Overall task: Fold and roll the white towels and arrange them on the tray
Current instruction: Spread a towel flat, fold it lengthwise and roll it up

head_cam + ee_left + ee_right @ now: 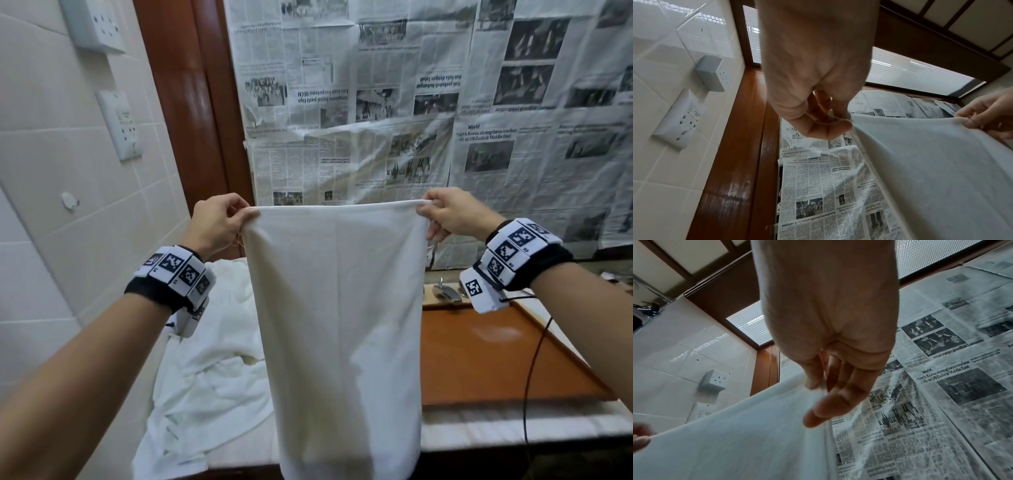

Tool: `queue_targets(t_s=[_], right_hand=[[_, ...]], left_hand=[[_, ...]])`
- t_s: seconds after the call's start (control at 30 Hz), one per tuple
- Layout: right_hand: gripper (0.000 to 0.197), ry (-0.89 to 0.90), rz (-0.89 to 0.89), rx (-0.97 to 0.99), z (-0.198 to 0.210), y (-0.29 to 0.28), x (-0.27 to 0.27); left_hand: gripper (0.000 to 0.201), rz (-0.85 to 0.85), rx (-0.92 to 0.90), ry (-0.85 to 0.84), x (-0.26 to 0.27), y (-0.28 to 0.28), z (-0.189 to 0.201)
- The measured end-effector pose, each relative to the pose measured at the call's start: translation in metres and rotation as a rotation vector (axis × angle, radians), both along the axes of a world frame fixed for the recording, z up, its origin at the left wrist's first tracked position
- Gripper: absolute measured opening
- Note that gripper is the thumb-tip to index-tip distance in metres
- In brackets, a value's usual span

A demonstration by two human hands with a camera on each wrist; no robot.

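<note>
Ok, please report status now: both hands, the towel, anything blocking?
Left hand and right hand each pinch a top corner. White towel hangs stretched between them, unfolded. Wooden tray bare; towel pile lies left of it. Nothing blocking.

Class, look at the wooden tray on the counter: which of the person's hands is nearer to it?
Right. The right hand pinches the towel corner above the tray's far end. The left hand pinches the other corner, across the towel, over the heap of towels.

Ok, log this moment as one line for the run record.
stage: towel spread | left hand: pinches top corner of towel | right hand: pinches other top corner | towel hangs open | pile unfolded | tray bare
</note>
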State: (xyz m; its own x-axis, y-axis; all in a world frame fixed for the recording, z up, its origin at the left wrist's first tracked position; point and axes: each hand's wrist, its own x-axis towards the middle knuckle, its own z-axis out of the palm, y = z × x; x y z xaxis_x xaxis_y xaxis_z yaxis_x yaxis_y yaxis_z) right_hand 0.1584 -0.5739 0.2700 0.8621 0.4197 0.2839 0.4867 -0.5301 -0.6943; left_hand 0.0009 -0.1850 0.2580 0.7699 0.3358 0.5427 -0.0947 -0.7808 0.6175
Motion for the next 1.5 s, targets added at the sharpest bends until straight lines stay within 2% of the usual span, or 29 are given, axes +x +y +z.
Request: queue_targets(t_s=[0.2,0.43,0.53,0.7,0.87,1.13,1.3,1.4,1.5], right_hand=[[0.012,0.114,0.034,0.109,-0.004,0.018,0.005],[0.019,0.165,-0.032,0.127,-0.049,0.042,0.034],[0.014,0.203,-0.085,0.177,-0.081,0.054,0.057],[0.009,0.324,-0.081,0.231,-0.143,0.080,0.111],[0.014,0.460,-0.076,0.241,-0.223,0.104,0.190],[0.012,0.725,-0.148,0.234,-0.351,0.138,0.297],[0.015,0.840,-0.203,0.230,-0.394,0.158,0.335],[0.017,0.821,-0.248,0.177,-0.413,0.166,0.351],[0.015,0.807,-0.293,0.151,-0.421,0.170,0.358]], left_hand=[[0.021,0.013,-0.034,0.027,0.012,0.017,-0.003],[0.006,-0.074,-0.193,0.158,0.047,0.053,-0.053],[0.011,-0.041,-0.185,0.202,0.070,0.065,-0.086],[0.004,0.059,-0.187,0.187,0.116,0.073,-0.149],[0.008,0.148,-0.157,0.244,0.186,0.085,-0.222],[0.011,0.329,-0.236,0.507,0.296,0.102,-0.349],[0.007,0.352,-0.153,0.594,0.336,0.115,-0.390],[0.009,0.366,-0.139,0.657,0.350,0.117,-0.400],[0.013,0.349,-0.111,0.642,0.359,0.118,-0.409]])
